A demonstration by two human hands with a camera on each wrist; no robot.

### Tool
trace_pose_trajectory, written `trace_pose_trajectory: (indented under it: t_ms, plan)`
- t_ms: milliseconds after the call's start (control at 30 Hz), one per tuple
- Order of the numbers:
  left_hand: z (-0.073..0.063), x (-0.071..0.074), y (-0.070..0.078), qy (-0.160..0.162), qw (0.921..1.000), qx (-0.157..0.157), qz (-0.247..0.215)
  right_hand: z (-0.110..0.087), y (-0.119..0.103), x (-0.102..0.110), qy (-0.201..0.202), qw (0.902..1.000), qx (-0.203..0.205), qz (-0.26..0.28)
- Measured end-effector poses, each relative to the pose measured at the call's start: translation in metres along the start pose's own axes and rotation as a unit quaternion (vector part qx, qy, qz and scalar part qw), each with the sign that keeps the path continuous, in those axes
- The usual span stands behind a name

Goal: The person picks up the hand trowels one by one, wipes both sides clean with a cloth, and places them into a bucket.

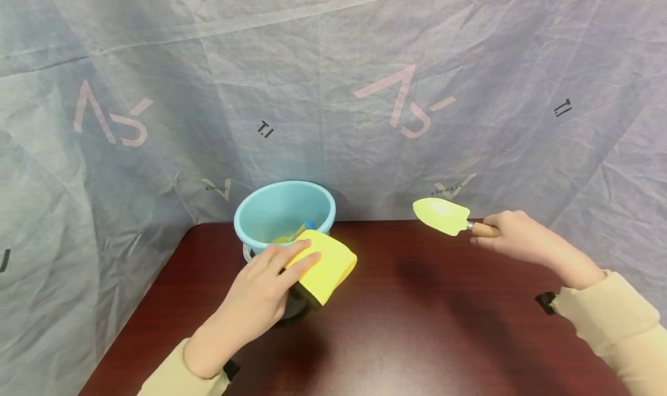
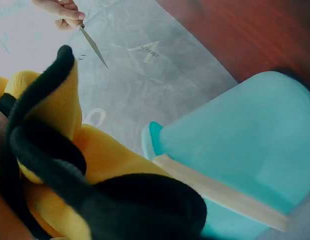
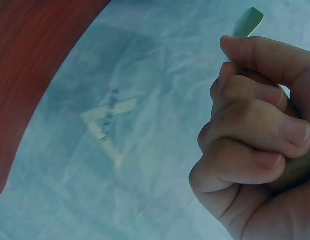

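Observation:
My left hand (image 1: 264,286) grips a folded yellow cloth (image 1: 329,264) with black edging, in front of a light blue bucket (image 1: 285,208). In the left wrist view the folds of the cloth (image 2: 112,152) fill the lower left, beside the bucket (image 2: 234,145). Over the table's right side, my right hand (image 1: 513,234) holds a hand trowel (image 1: 440,213) by its wooden handle, its pale yellow-green blade pointing left. The right wrist view shows the fingers (image 3: 249,127) curled round the handle, with only a bit of the blade (image 3: 248,22) visible.
Inside the bucket lie a blue thing (image 1: 309,225) and something yellow, partly hidden. A black object (image 1: 292,309), mostly covered by my left hand, is below the cloth. The dark red table (image 1: 417,326) meets a grey printed fabric (image 1: 323,95) hanging behind.

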State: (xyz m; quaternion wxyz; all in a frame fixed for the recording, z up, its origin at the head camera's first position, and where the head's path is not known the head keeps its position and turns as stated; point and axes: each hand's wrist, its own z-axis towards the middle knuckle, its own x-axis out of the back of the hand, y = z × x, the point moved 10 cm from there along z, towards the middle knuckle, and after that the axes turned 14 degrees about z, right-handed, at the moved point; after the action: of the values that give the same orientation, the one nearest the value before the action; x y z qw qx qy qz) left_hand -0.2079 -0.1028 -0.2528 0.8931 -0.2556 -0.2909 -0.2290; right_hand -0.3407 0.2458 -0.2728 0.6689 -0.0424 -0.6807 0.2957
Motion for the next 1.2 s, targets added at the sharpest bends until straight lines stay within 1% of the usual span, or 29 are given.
trace_pose_trajectory:
  t_ms: [133,300,500,667,767,900,1033,1200]
  plan:
    - [0.009,0.007,0.001,0.023,0.9997,-0.004,0.007,-0.002,-0.018,-0.003,0.000,0.9999,0.011,0.007]
    - [0.021,0.011,0.001,0.040,0.9992,-0.002,0.006,-0.001,-0.033,-0.008,-0.007,0.9997,0.019,0.011]
    - [0.034,0.016,0.004,0.061,0.9981,-0.010,0.009,-0.004,-0.051,-0.017,-0.021,0.9990,0.032,0.021]
    - [0.044,0.020,0.008,0.077,0.9967,-0.016,0.020,-0.008,-0.066,-0.026,-0.036,0.9973,0.059,0.025]
    - [0.049,0.019,0.011,0.076,0.9966,-0.021,0.024,-0.010,-0.078,-0.032,-0.040,0.9948,0.092,0.020]
    - [0.053,0.017,0.015,0.072,0.9968,-0.028,0.022,-0.015,-0.093,-0.040,-0.047,0.9906,0.126,0.025]
    - [0.055,0.014,0.018,0.065,0.9971,-0.033,0.022,-0.018,-0.105,-0.048,-0.051,0.9869,0.149,0.033]
    - [0.057,0.011,0.024,0.056,0.9972,-0.042,0.025,-0.021,-0.113,-0.059,-0.061,0.9844,0.163,0.027]
